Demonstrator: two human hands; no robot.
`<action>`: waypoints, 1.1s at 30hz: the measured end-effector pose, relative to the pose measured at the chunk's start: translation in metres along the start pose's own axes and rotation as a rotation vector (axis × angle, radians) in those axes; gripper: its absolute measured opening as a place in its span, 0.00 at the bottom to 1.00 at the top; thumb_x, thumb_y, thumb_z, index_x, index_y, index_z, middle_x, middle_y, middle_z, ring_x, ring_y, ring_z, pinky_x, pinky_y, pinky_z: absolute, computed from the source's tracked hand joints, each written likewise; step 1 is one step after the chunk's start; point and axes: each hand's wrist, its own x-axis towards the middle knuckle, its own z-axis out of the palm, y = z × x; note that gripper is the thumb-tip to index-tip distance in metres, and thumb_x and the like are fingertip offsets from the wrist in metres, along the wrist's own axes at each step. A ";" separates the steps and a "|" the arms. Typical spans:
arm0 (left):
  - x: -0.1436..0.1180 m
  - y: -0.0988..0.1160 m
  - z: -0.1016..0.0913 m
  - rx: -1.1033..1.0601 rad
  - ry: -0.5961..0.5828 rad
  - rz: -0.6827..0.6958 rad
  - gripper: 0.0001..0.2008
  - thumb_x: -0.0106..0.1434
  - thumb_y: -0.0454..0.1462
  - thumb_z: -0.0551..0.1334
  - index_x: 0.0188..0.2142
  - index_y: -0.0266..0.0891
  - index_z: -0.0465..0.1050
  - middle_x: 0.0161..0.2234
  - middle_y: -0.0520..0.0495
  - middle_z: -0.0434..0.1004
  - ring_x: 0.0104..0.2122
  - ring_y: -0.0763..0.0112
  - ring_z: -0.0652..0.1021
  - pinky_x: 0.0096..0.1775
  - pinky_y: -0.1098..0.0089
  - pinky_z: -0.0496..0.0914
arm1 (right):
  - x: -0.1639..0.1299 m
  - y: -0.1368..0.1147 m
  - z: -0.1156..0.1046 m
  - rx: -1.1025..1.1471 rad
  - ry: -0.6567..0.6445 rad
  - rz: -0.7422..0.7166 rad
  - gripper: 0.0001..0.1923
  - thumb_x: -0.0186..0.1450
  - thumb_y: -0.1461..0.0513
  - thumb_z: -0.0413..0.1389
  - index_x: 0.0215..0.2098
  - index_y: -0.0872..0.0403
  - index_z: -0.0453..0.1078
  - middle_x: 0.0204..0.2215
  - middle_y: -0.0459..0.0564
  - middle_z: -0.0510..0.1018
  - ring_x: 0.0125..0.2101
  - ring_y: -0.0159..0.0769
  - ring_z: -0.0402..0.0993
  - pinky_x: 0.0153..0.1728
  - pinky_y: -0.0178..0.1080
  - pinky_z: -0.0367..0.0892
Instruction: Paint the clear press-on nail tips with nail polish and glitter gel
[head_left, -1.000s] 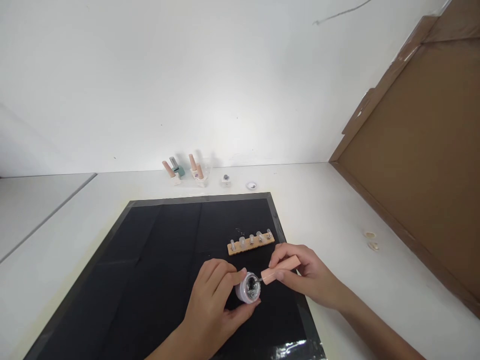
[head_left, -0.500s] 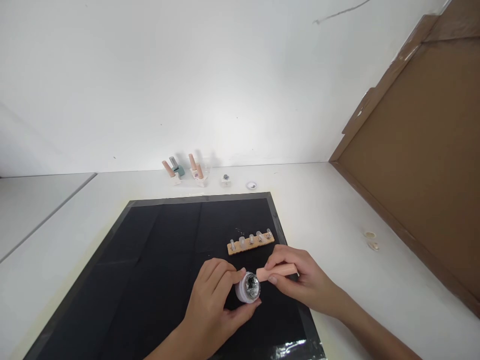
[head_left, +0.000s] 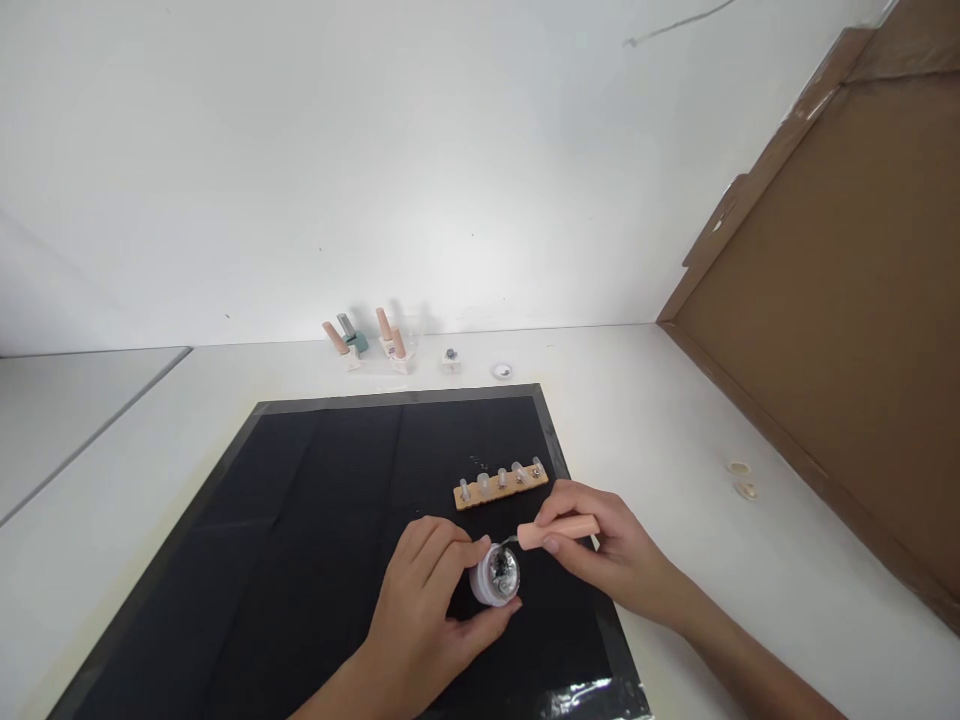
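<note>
My left hand is wrapped round a small round jar on the black mat, its mouth tilted toward the right. Crumpled silver foil shows inside the jar's opening. In my right hand is a nail polish brush with a peach handle, pinched between thumb and fingers. The brush's thin tip points left, at the upper rim of the jar; whether it touches cannot be made out. Just beyond both hands lies a tan strip with several clear nail tips standing on it.
Several nail polish bottles with peach or grey caps stand along the wall. An uncapped white bottle and a small round lid are beside them. Two small discs lie at right, near a brown cardboard panel. The black mat has taped edges.
My right hand has drawn the brush slightly up and to the right, so its thin stem and tip now show above the jar's opening. My left hand keeps the jar in place.
</note>
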 end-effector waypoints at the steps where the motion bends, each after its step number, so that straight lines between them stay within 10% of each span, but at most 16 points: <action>1: 0.000 0.000 0.000 -0.010 -0.005 -0.012 0.11 0.58 0.33 0.68 0.39 0.37 0.69 0.29 0.47 0.73 0.30 0.64 0.73 0.31 0.63 0.69 | 0.000 0.001 -0.001 0.049 0.029 0.032 0.03 0.66 0.62 0.56 0.34 0.52 0.71 0.26 0.45 0.72 0.25 0.31 0.64 0.27 0.35 0.61; 9: 0.004 -0.022 -0.019 -0.184 -0.113 -0.273 0.17 0.58 0.47 0.68 0.47 0.49 0.75 0.38 0.46 0.73 0.37 0.61 0.76 0.37 0.62 0.73 | 0.008 0.016 -0.011 0.364 0.221 0.232 0.17 0.62 0.48 0.59 0.32 0.53 0.70 0.18 0.40 0.63 0.17 0.27 0.56 0.18 0.33 0.55; 16: 0.002 -0.063 -0.036 -0.156 -0.199 -0.410 0.16 0.57 0.37 0.69 0.46 0.50 0.77 0.39 0.47 0.76 0.39 0.60 0.78 0.40 0.63 0.74 | 0.011 0.022 -0.014 0.434 0.266 0.274 0.18 0.61 0.48 0.61 0.32 0.54 0.69 0.15 0.38 0.61 0.16 0.27 0.55 0.20 0.34 0.53; 33: 0.018 -0.102 -0.025 -0.079 -0.337 -0.354 0.25 0.63 0.35 0.61 0.60 0.51 0.65 0.50 0.46 0.79 0.50 0.59 0.76 0.49 0.57 0.73 | 0.013 0.021 -0.017 0.440 0.252 0.303 0.18 0.60 0.47 0.61 0.31 0.54 0.70 0.15 0.38 0.61 0.17 0.27 0.55 0.21 0.34 0.53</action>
